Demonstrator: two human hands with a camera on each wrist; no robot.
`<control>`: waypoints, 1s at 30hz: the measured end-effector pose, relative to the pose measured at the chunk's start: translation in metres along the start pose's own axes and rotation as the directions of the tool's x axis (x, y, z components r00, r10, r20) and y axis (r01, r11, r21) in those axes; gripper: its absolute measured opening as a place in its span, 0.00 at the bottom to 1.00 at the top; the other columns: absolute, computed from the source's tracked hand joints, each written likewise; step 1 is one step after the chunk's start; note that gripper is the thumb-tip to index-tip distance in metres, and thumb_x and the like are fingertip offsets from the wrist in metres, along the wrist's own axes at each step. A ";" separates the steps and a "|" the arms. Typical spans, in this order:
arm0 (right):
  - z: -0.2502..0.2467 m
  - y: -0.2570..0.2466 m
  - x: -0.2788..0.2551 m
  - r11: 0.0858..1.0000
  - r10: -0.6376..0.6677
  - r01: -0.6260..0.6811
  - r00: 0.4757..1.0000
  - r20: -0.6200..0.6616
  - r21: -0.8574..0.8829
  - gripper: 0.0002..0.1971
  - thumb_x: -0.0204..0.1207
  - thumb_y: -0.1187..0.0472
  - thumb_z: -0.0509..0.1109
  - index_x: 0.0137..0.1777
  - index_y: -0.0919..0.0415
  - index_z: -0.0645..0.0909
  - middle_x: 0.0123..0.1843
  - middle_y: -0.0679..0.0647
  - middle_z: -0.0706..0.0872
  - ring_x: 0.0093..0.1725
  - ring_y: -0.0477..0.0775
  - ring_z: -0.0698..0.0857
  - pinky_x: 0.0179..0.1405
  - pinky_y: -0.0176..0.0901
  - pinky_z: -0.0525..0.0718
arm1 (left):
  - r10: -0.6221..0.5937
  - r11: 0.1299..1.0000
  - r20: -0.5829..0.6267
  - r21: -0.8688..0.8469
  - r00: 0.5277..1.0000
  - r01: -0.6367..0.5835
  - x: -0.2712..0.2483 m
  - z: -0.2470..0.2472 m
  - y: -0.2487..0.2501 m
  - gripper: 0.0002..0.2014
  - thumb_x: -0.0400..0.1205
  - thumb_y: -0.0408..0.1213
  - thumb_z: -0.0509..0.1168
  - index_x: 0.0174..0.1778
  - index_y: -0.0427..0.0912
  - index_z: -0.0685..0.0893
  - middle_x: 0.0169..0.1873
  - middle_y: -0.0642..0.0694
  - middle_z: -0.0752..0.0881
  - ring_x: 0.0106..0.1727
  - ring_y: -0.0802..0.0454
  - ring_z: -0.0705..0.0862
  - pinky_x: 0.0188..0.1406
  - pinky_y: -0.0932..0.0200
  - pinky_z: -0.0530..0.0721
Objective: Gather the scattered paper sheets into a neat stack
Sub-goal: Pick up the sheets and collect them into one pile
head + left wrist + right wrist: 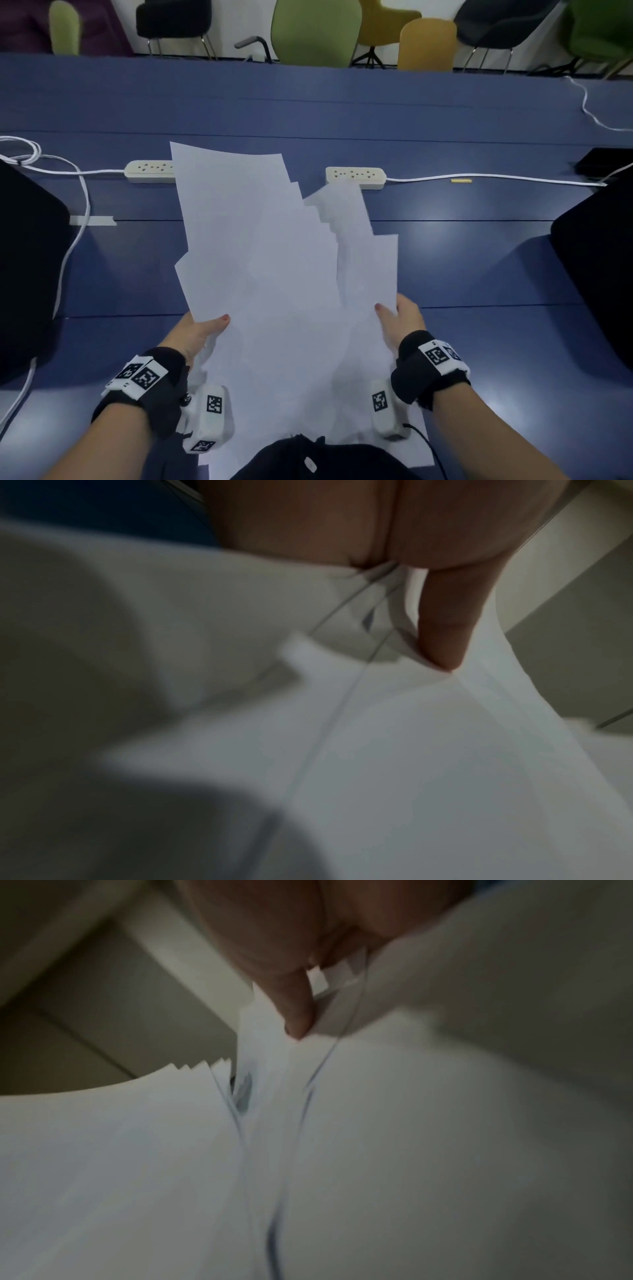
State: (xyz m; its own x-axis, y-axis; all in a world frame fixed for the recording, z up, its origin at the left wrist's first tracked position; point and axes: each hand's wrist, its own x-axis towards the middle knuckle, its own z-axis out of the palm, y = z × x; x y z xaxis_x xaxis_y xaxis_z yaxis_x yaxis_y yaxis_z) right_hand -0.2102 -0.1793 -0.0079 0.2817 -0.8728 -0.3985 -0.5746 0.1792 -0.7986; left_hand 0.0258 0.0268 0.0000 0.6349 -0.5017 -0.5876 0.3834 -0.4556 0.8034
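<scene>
The paper sheets are gathered into one loose, fanned bundle held up over the blue tabletop, in front of the person's body. Their far edges are staggered in steps, so the bundle is not squared. The left hand grips the bundle's left edge, thumb lying on top of the paper and the fingers hidden beneath. The right hand grips the right edge the same way, thumb on top. In the left wrist view a finger presses into the sheets where several edges meet; in the right wrist view a finger does likewise against a cluster of offset edges (both views are dim and blurred, so no more can be told). Behind the bundle, two white power strips lie on the tabletop: one partly hidden by the paper's left top corner, the other just beyond its right top corner. Each trails a white cable.
</scene>
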 end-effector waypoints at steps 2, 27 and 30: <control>-0.015 -0.009 0.003 0.998 -0.055 0.060 0.989 -0.139 0.033 0.13 0.78 0.63 0.64 0.61 0.61 0.80 0.60 0.59 0.87 0.56 0.56 0.83 0.61 0.44 0.78 | 0.013 1.000 -0.020 0.023 1.000 -0.013 -0.002 0.003 0.001 0.21 0.80 0.28 0.64 0.70 0.36 0.73 0.60 0.43 0.80 0.59 0.48 0.76 0.61 0.55 0.68; -0.068 -0.078 -0.007 0.836 -0.151 0.362 0.874 -0.462 0.412 0.15 0.79 0.65 0.63 0.64 0.68 0.74 0.61 0.56 0.82 0.63 0.58 0.80 0.70 0.48 0.75 | 0.019 0.980 -0.030 0.197 0.999 -0.012 -0.014 0.011 0.007 0.19 0.79 0.29 0.65 0.67 0.31 0.75 0.56 0.41 0.81 0.56 0.44 0.78 0.59 0.54 0.70; -0.048 -0.047 -0.015 0.866 -0.226 0.306 0.945 -0.235 0.395 0.11 0.80 0.69 0.61 0.59 0.59 0.77 0.55 0.52 0.84 0.59 0.55 0.82 0.66 0.49 0.77 | 0.008 0.994 -0.001 0.107 1.000 -0.008 -0.022 0.012 0.011 0.21 0.79 0.28 0.65 0.69 0.34 0.74 0.59 0.44 0.80 0.60 0.47 0.76 0.65 0.54 0.69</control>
State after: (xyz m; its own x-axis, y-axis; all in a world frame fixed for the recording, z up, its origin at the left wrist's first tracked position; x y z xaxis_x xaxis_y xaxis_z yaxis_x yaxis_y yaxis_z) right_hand -0.2245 -0.1964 0.0570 0.2156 -0.9723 -0.0898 -0.1082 0.0677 -0.9918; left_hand 0.0083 0.0239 0.0202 0.6390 -0.5045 -0.5806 0.3040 -0.5277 0.7932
